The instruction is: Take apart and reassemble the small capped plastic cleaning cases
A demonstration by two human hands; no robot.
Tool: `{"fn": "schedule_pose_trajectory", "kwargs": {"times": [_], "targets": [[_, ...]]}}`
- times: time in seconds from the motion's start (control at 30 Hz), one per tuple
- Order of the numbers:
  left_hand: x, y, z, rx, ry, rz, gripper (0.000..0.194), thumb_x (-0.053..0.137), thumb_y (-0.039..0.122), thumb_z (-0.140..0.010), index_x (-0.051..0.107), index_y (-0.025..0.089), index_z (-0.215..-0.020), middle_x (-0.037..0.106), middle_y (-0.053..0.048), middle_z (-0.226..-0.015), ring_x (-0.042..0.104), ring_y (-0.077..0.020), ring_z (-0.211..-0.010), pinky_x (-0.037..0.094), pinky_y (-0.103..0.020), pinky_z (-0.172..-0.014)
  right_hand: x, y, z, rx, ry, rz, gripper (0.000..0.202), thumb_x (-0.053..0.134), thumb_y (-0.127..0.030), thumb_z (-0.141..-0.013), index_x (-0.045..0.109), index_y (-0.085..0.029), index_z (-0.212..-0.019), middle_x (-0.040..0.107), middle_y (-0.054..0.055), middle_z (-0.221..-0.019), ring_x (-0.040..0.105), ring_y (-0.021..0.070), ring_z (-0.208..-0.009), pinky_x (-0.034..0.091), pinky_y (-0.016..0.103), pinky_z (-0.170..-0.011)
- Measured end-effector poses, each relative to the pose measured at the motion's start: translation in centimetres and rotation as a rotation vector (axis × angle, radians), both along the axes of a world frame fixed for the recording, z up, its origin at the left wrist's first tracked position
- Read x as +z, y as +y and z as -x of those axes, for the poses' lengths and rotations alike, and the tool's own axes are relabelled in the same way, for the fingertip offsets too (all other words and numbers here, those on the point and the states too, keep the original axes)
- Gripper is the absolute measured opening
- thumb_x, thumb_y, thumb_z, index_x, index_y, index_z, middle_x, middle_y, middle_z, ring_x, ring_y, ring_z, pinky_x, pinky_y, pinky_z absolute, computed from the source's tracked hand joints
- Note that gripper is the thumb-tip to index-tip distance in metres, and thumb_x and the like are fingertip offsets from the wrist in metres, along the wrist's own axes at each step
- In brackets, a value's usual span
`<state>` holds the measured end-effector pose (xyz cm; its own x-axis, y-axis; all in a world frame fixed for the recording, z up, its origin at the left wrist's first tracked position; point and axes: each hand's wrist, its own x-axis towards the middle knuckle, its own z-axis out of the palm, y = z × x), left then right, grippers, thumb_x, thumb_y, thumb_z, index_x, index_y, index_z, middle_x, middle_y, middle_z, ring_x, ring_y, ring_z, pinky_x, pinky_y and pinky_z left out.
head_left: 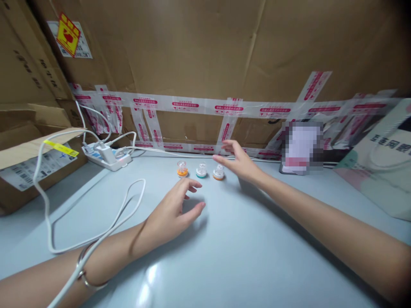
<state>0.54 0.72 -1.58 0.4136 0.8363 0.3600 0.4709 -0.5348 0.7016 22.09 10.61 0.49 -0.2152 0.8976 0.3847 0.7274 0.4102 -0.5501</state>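
Note:
Three small round containers with clear upper parts stand in a row near the back of the table. One has an orange band (182, 169), the middle one has a teal base (201, 171), and the third (218, 172) is white with an orange base. My right hand (239, 162) hovers just right of the third container, thumb and fingers apart, nothing between them. In front of the row, my left hand (180, 209) is also empty, its thumb spread from its curved fingers. A silver bangle (84, 273) circles my left wrist.
A white power strip (111, 160) with plugged-in chargers sits back left, beside an open cardboard box (35, 171). A white cable (48, 214) loops over my left forearm. A large taped carton (192, 51) walls the back; a blurred phone (300, 149) and a printed bag (379, 162) stand right.

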Motion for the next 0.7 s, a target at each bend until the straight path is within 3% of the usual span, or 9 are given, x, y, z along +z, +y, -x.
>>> {"fn": "schedule_pose_trajectory", "kwargs": {"times": [0.07, 0.13, 0.27, 0.47, 0.6, 0.7], "targets": [[-0.1, 0.0, 0.0, -0.009, 0.012, 0.004, 0.025, 0.053, 0.024, -0.085, 0.045, 0.022, -0.109, 0.053, -0.005, -0.112, 0.052, -0.0186, -0.102, 0.047, -0.034, -0.085, -1.3, -0.6, -1.1, -0.019, -0.013, 0.057, 0.069, 0.067, -0.052, -0.067, 0.041, -0.017, -0.120, 0.051, 0.016, -0.124, 0.048, 0.0290, -0.116, 0.040, 0.044, -0.093], [-0.2, 0.0, 0.0, -0.014, 0.032, 0.011, 0.024, 0.052, 0.025, -0.085, 0.046, 0.022, -0.108, 0.053, -0.005, -0.111, 0.052, -0.0190, -0.100, 0.047, -0.035, -0.084, -2.6, -1.2, -1.8, -0.024, -0.038, 0.099, 0.069, 0.074, -0.049, -0.059, 0.050, -0.014, -0.112, 0.055, 0.017, -0.118, 0.050, 0.0317, -0.112, 0.041, 0.045, -0.092], [-0.1, -0.1, 0.1, -0.017, 0.056, 0.015, 0.024, 0.053, 0.026, -0.085, 0.046, 0.022, -0.108, 0.053, -0.004, -0.109, 0.053, -0.0186, -0.097, 0.047, -0.035, -0.084, -4.0, -1.4, -1.6, -0.036, -0.044, 0.094, 0.046, 0.071, -0.042, -0.066, 0.058, -0.016, -0.102, 0.059, 0.012, -0.109, 0.050, 0.0292, -0.109, 0.039, 0.043, -0.093], [0.4, -0.3, 0.1, -0.051, 0.066, -0.005, 0.024, 0.052, 0.022, -0.085, 0.047, 0.021, -0.108, 0.054, -0.004, -0.108, 0.053, -0.0176, -0.096, 0.046, -0.034, -0.084, -3.0, -2.5, -0.6, 0.010, -0.012, 0.048, 0.026, 0.070, -0.033, -0.067, 0.059, -0.018, -0.085, 0.059, 0.008, -0.101, 0.050, 0.0264, -0.104, 0.038, 0.039, -0.091], [0.6, -0.3, 0.0, -0.074, 0.045, -0.041, 0.024, 0.053, 0.021, -0.085, 0.048, 0.020, -0.108, 0.056, -0.005, -0.108, 0.053, -0.0175, -0.099, 0.045, -0.033, -0.085, -2.0, -7.2, 0.4, 0.125, 0.001, 0.091, 0.015, 0.065, -0.029, -0.072, 0.057, -0.020, -0.080, 0.059, 0.001, -0.080, 0.055, 0.0169, -0.076, 0.045, 0.028, -0.070], [0.9, -0.6, 0.0, -0.126, 0.037, -0.049, 0.024, 0.054, 0.020, -0.085, 0.051, 0.020, -0.109, 0.058, -0.005, -0.107, 0.053, -0.0181, -0.099, 0.044, -0.032, -0.085, -1.9, -10.8, 1.1, 0.257, 0.040, 0.186, 0.015, 0.066, -0.023, -0.070, 0.057, -0.020, -0.081, 0.056, 0.000, -0.080, 0.053, 0.0142, -0.072, 0.043, 0.024, -0.065]]}}
